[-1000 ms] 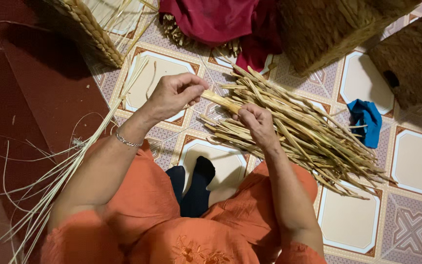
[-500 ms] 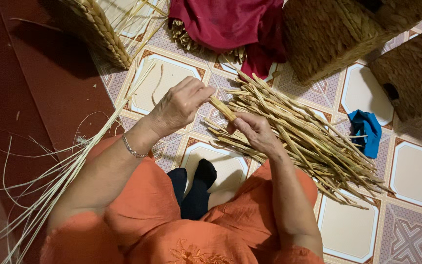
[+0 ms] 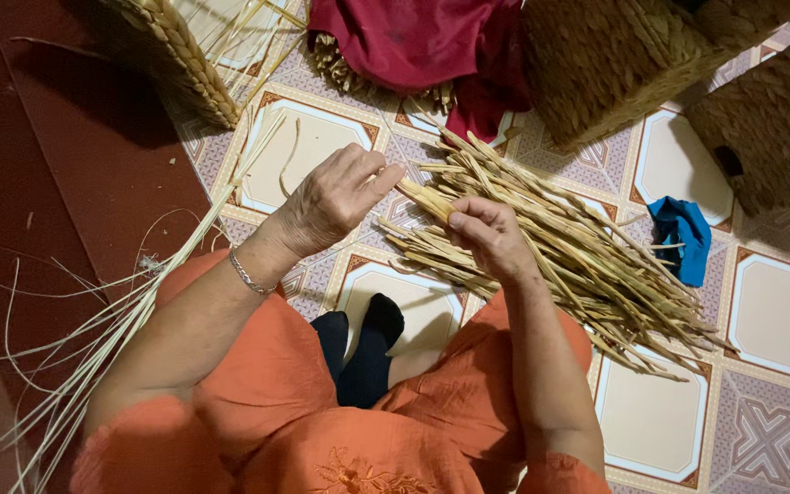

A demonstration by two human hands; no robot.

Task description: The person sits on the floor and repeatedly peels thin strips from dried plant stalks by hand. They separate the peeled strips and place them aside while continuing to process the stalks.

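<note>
Tiled floor (image 3: 784,311), hands (image 3: 491,240) gripping straw bundle (image 3: 560,242)

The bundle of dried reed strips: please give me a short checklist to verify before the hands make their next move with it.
1. Right hand grips the bundle of dried reed strips near its end: ok.
2. Left hand reaches the bundle's tip: ok, fingertips meet it.
3. One single strip separated from the rest: cannot tell.
4. Bundle supported: ok, its far part lies on the tiled floor.
5. Blue cloth apart from the strips: not ok, some strip ends cross it.
6. Loose long fibres away from the hands: ok, beside the left arm.
</note>
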